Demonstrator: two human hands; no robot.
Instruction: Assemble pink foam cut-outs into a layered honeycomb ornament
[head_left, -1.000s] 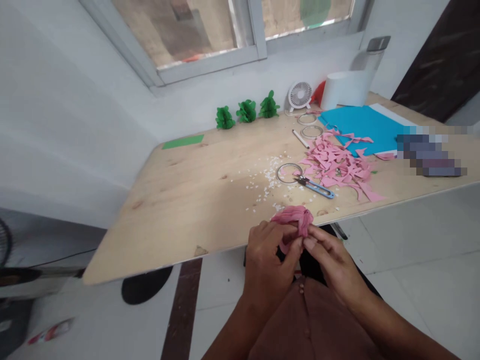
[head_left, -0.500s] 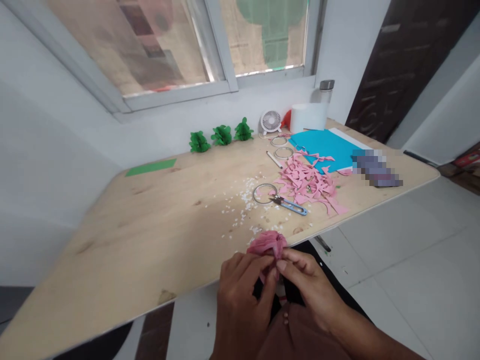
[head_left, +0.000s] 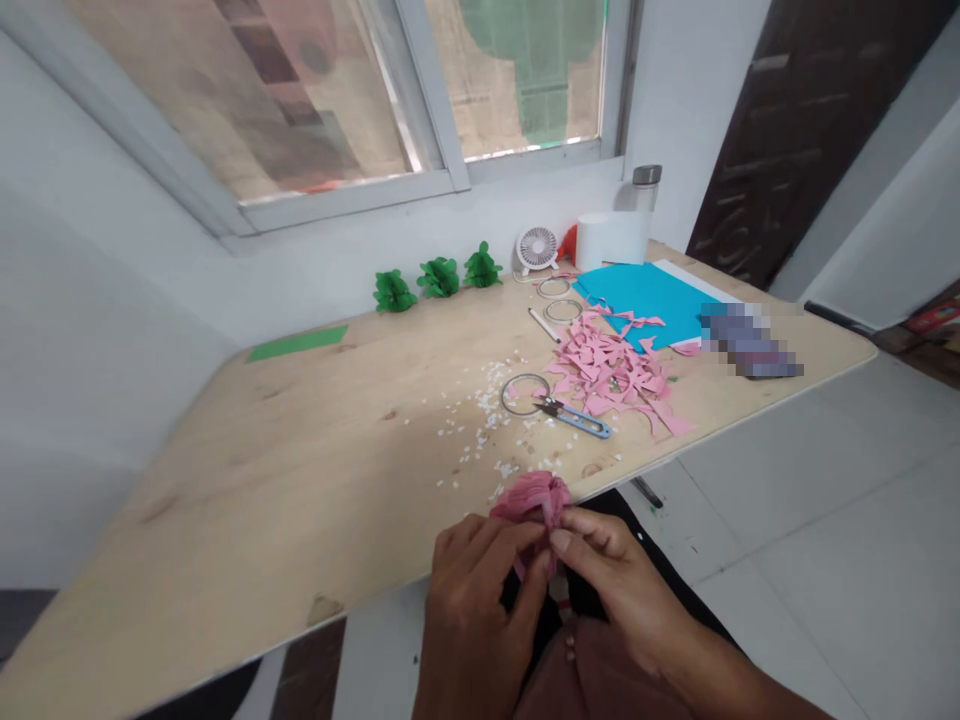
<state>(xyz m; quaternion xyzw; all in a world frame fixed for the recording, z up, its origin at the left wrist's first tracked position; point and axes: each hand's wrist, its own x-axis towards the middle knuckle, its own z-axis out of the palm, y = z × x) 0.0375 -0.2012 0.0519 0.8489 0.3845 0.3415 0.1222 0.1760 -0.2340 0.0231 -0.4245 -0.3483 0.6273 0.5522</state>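
Note:
A layered pink paper flower [head_left: 531, 493] is held between both hands at the table's front edge, above my lap. My left hand [head_left: 480, 575] pinches it from the left with thumb and fingertips. From the right, my right hand [head_left: 604, 555] grips its edge, the thumb pressed close to the left fingertips. The fingers cover the lower part of the flower. Just beyond it on the table lie white paper bits [head_left: 487, 410], blue thread snips [head_left: 576, 417] and a wire ring [head_left: 523, 395].
Pink paper scraps [head_left: 611, 365] are heaped right of the snips, near blue sheets [head_left: 649, 300] and a pixelated object [head_left: 750, 340]. A white pen [head_left: 544, 325], several green paper shapes [head_left: 439, 278], a small fan [head_left: 538, 248], white rolls [head_left: 611, 240] and a bottle [head_left: 645, 190] stand or lie farther back.
The view has shifted slightly, so the table's things sit a little lower and farther left. Both hands keep hold of the pink paper flower with barely any finger movement.

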